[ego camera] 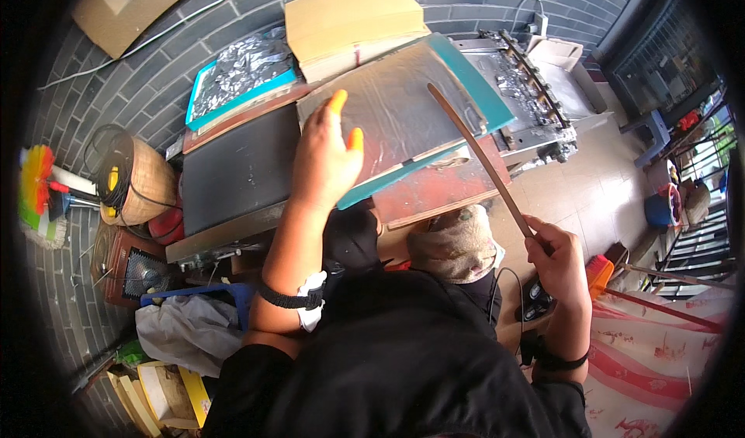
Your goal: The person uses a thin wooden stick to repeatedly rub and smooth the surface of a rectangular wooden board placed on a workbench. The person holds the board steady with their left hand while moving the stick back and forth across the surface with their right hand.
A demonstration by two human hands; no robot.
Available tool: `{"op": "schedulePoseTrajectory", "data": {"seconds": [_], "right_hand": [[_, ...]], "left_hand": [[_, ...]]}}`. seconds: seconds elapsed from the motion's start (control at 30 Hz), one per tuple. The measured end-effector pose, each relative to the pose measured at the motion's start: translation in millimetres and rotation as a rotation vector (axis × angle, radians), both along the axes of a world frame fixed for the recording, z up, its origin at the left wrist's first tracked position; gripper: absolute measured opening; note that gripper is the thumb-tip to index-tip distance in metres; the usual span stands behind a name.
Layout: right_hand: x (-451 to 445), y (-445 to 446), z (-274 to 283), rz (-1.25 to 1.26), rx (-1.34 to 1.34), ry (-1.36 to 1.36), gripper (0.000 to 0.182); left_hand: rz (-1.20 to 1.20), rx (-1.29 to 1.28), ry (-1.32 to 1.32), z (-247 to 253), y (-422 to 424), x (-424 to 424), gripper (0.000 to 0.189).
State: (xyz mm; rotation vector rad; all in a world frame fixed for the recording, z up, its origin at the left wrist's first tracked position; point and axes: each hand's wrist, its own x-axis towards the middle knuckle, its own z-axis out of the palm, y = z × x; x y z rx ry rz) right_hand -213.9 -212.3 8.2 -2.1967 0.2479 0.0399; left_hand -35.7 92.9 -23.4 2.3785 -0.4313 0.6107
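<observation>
My right hand (pixel 553 252) grips one end of a long, thin wooden stick (pixel 486 161). The stick slants up and left, its rounded tip over a dark translucent sheet (pixel 401 106). This sheet lies on a teal board (pixel 474 83), which rests tilted across the worktop. My left hand (pixel 329 153) is at the sheet's left edge, thumb and a finger apart, with orange covers on two fingertips; I see nothing held in it. Left of that hand is a flat black panel (pixel 238 167). A worn red board (pixel 442 182) sticks out below the teal one.
A thick paper stack (pixel 355 25) and a blue tray (pixel 244 109) of crumpled foil stand behind, against the brick wall. Right of the boards is a metal frame (pixel 524 89) with foil scraps. A wooden barrel-shaped container (pixel 145 173) holds cables at left. A cloth (pixel 454 246) hangs below the red board.
</observation>
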Motion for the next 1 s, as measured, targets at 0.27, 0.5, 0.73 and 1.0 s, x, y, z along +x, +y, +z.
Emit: {"op": "schedulePoseTrajectory", "data": {"seconds": [0.27,0.5,0.73,1.0], "right_hand": [[-15.1,-14.7,8.4,-0.019,0.03,0.041,0.031],[-31.7,-44.0,6.7,-0.1,0.123,0.035,0.033],[-58.1,-69.6,7.9,-0.038,0.274,-0.034,0.034],[-69.1,-78.2,15.6,0.055,0.143,-0.05,0.037]], "left_hand": [[-0.294,0.173,-0.064,-8.1,-91.8,-5.7,0.054],[-0.372,0.293,-0.06,-16.8,-106.2,-2.3,0.056],[-0.366,0.301,-0.026,-16.4,-107.1,-1.6,0.058],[-0.374,0.278,-0.014,-16.5,-108.4,-0.7,0.059]]}}
